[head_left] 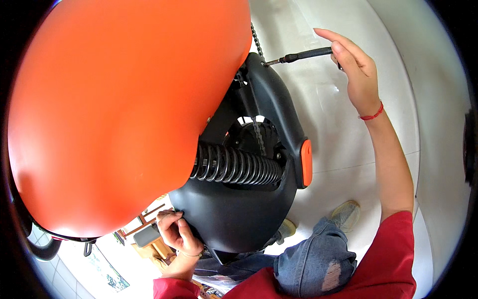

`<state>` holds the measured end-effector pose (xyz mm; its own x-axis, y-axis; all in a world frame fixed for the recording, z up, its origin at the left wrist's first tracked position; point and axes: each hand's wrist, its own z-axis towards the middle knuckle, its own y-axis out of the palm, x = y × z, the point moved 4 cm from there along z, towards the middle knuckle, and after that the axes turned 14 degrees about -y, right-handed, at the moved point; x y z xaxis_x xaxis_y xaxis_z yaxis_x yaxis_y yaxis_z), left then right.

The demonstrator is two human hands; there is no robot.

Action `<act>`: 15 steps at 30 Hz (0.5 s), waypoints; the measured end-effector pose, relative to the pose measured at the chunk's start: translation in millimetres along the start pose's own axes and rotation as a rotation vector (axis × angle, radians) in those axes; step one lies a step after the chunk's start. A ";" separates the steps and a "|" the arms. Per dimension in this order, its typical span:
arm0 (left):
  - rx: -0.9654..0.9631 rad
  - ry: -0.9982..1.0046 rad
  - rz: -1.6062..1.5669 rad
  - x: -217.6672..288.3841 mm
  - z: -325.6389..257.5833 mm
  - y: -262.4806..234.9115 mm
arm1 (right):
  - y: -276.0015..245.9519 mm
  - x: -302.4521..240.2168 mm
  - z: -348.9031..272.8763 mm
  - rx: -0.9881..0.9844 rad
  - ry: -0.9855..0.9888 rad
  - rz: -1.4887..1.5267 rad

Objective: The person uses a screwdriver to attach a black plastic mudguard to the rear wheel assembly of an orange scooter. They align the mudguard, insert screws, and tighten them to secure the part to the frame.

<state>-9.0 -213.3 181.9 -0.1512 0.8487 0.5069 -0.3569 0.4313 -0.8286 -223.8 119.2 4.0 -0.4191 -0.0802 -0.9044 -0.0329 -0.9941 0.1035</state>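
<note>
A screwdriver (312,53) with a black handle runs sideways from my right hand (359,74). My thumb and fingers are at its handle end, with the index finger stretched past it. The metal tip meets the front end of a black swingarm cover (273,89), next to a chain (257,40). At the left side of a black rear fender (234,214), my left hand (180,234) has its fingers curled together against the edge. Whatever lies inside those fingers is hidden. A black coil spring (236,164) spans from the fender to under a large orange body panel (114,109).
The orange panel fills the upper left. An orange reflector-like piece (306,162) sits on the cover's rear end. My jeans-clad knee (311,264) is close behind the fender. Pale floor (348,164) lies to the right, below a curved white wall (438,99).
</note>
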 end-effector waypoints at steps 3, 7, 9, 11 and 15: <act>-0.083 0.011 0.016 -3.8 -1.0 -4.2 | 2.7 12.2 3.4 0.026 0.151 0.316; -0.068 0.001 0.008 -6.7 -1.0 -6.2 | 10.2 7.8 2.0 0.036 0.127 0.475; -0.081 0.037 -0.004 -5.1 0.0 -5.9 | 8.4 -0.3 3.0 0.059 0.064 0.443; -0.073 0.016 -0.018 -5.0 -1.5 -5.5 | 5.0 4.0 0.8 0.062 0.033 0.331; -0.010 0.019 -0.028 4.4 1.6 2.9 | -8.7 12.1 1.7 0.069 0.007 -0.021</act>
<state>-12.2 -208.8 182.1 -0.1234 0.8418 0.5254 -0.3515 0.4581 -0.8165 -230.1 126.9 -7.2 -0.4115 -0.0604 -0.9094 -0.1039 -0.9882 0.1126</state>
